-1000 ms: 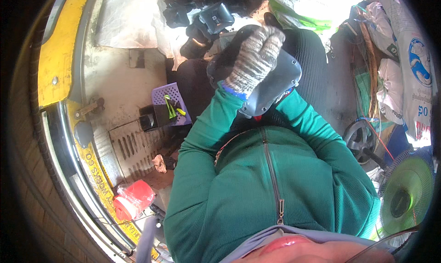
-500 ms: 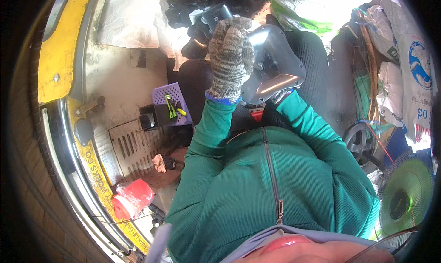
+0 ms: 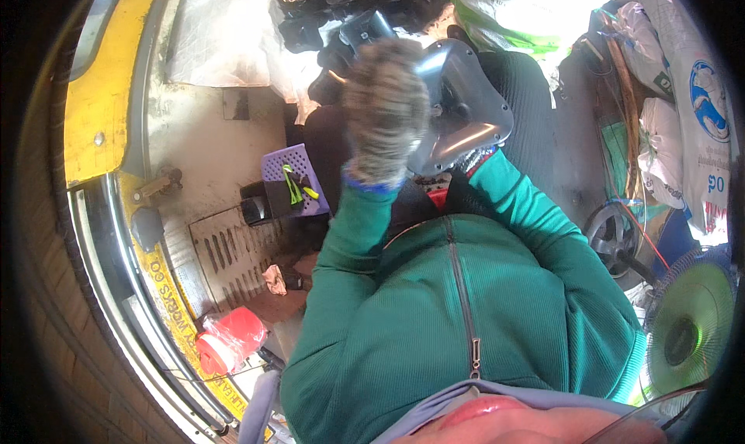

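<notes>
A glossy black moulded cover (image 3: 466, 126), with rounded lobes and small holes near its rim, is held up above my lap. My right hand (image 3: 478, 158) grips it from beneath at the lower right edge; most of that hand is hidden behind the cover. Against the cover's left side is my left hand (image 3: 386, 107), in a grey-white knitted glove with a blue cuff. It is blurred by motion, its outline rounded like a fist. Whatever it may hold cannot be made out. Beyond the hands lies a pile of similar black parts (image 3: 341, 25).
A purple perforated basket (image 3: 314, 203) with yellow-green cutters (image 3: 293, 185) is at left, near a machine's yellow frame (image 3: 97, 118). A red wrapped roll (image 3: 233, 337) lies lower left. White sacks (image 3: 702, 141) and a green-bladed fan (image 3: 687, 331) stand at right.
My left hand has gone from sharp to blurred and shifted slightly left. The cover and my right hand stay nearly in place, and the view has tilted a little.
</notes>
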The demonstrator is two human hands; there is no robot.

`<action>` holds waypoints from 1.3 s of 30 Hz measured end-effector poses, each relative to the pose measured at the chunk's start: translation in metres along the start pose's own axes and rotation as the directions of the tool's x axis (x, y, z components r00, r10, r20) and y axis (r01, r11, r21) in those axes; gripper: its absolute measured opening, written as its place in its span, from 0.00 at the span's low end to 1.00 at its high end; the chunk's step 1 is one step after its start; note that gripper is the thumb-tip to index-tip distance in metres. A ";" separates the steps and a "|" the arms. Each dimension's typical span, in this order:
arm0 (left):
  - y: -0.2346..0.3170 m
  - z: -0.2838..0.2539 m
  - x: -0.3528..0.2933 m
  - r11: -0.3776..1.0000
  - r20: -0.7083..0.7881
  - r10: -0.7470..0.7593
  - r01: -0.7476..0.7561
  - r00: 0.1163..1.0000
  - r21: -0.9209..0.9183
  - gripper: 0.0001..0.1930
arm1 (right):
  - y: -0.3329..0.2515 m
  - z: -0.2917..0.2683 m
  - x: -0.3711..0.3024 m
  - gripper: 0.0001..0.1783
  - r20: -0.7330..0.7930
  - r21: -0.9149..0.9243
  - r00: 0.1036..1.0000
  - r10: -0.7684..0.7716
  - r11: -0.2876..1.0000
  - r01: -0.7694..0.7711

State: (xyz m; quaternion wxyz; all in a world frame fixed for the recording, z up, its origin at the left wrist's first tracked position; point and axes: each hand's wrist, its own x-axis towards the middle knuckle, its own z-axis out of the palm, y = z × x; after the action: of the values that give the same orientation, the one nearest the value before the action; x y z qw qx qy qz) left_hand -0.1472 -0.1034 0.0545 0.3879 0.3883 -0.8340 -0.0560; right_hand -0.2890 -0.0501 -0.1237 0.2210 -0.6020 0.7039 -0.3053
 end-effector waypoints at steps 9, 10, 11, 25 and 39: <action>0.006 0.032 -0.006 0.968 -0.136 0.229 -0.241 0.964 -0.073 0.12 | -0.016 0.000 -0.015 0.37 0.018 0.025 1.000 0.000 1.000 -0.001; 0.003 0.024 0.002 0.913 -0.197 0.409 -0.396 0.891 0.102 0.11 | -0.019 0.002 -0.011 0.36 0.016 0.033 1.000 -0.005 0.999 0.005; 0.000 0.009 -0.005 0.996 0.016 0.092 -0.092 0.996 0.000 0.14 | -0.018 0.002 -0.009 0.36 0.015 0.031 1.000 0.000 1.000 -0.001; 0.006 0.047 0.009 0.786 0.286 -0.088 0.243 0.954 -0.569 0.10 | -0.015 -0.001 -0.009 0.34 0.007 0.040 1.000 0.019 0.999 -0.019; 0.023 -0.007 0.027 0.125 0.223 -0.471 0.314 0.854 -0.941 0.17 | -0.006 -0.007 -0.009 0.31 -0.002 0.020 1.000 0.029 0.999 -0.029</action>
State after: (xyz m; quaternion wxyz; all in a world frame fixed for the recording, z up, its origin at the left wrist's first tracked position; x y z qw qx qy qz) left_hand -0.1672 -0.1049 0.0850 0.5646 0.2772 -0.4622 -0.6252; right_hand -0.2881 -0.0409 -0.1153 0.2306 -0.5892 0.7096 -0.3100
